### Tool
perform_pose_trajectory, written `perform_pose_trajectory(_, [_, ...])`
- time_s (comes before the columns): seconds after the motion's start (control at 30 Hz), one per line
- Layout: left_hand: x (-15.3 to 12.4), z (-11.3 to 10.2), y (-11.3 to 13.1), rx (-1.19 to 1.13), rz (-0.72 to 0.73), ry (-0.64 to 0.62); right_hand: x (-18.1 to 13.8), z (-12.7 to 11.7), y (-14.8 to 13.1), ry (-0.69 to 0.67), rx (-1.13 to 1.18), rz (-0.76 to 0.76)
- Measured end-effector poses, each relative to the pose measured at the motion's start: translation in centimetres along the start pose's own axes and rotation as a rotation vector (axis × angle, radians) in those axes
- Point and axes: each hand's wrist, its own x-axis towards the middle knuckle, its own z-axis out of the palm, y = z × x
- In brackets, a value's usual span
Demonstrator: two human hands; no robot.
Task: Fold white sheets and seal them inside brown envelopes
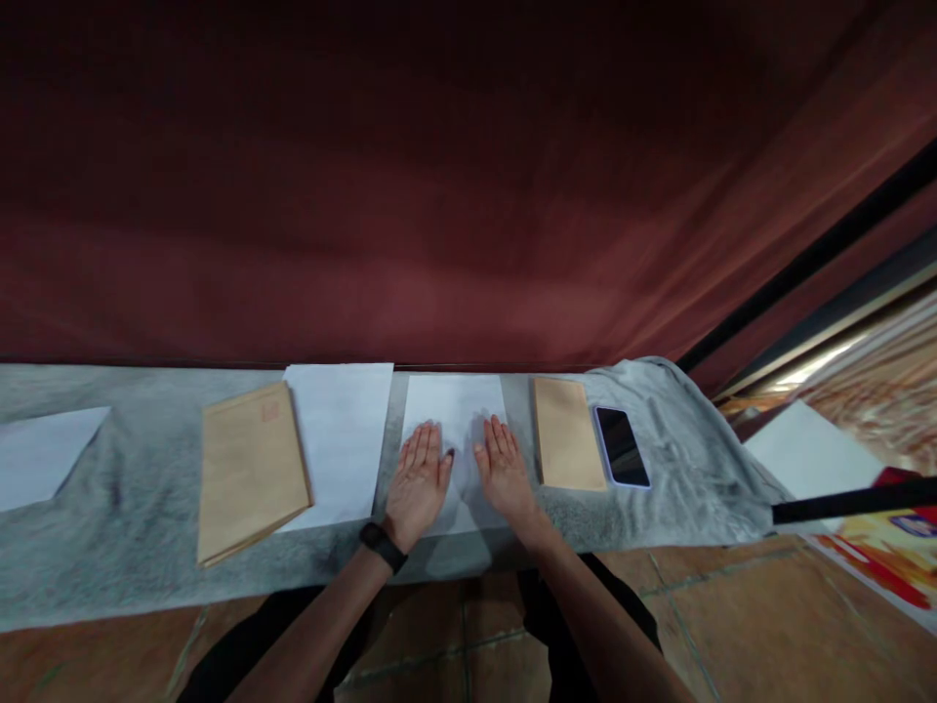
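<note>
My left hand (419,480) and my right hand (502,469) lie flat, palms down, side by side on a white sheet of paper (455,402) in the middle of a grey cloth-covered surface (117,547). Fingers of both hands are stretched out and hold nothing. A black band sits on my left wrist (383,545). Just right of the sheet lies a single brown envelope (566,433), and beside it a dark phone (622,446) lies face up.
A stack of brown envelopes (249,469) lies to the left, overlapping a pile of white sheets (341,434). Another white sheet (44,454) sits at the far left. A dark red curtain (439,195) hangs behind. White paper (809,451) and a black bar (849,503) are at right.
</note>
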Motion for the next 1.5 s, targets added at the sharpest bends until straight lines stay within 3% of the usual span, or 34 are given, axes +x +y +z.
perform_pose_trajectory(0.17, [5.3, 0.5, 0.4, -0.013, 0.118, -0.137, 3.3, 0.4, -1.5, -0.027, 0.174, 0.023])
perform_pose_trajectory(0.33, [8.6, 1.8, -1.0, 0.048, 0.093, -0.224, 5.8, 1.9, -2.4, -0.082, 0.191, -0.021])
perform_pose_trajectory(0.53, [10.4, 3.2, -2.7, 0.09, 0.098, -0.225, 9.4, 3.5, -2.6, -0.09, 0.039, -0.064])
perform_pose_trajectory(0.77, [12.2, 3.8, -3.7, 0.108, 0.027, -0.156, 11.1, 4.3, -1.4, -0.076, -0.059, 0.009])
perform_pose_trajectory(1.03, [12.4, 4.5, -4.2, 0.086, -0.128, -0.08, 10.7, 4.5, 0.8, 0.068, -0.094, 0.139])
perform_pose_trajectory(1.27, [11.2, 4.0, -4.3, 0.12, -0.254, -0.05, 9.4, 4.4, 1.7, 0.15, -0.1, 0.221])
perform_pose_trajectory(1.4, [9.2, 3.0, -4.1, 0.088, -0.272, -0.039, 8.8, 3.8, 1.3, 0.241, -0.044, 0.219])
perform_pose_trajectory(1.5, [6.3, 2.4, -3.2, 0.07, -0.192, 0.024, 8.0, 3.5, -0.3, 0.163, -0.001, 0.124])
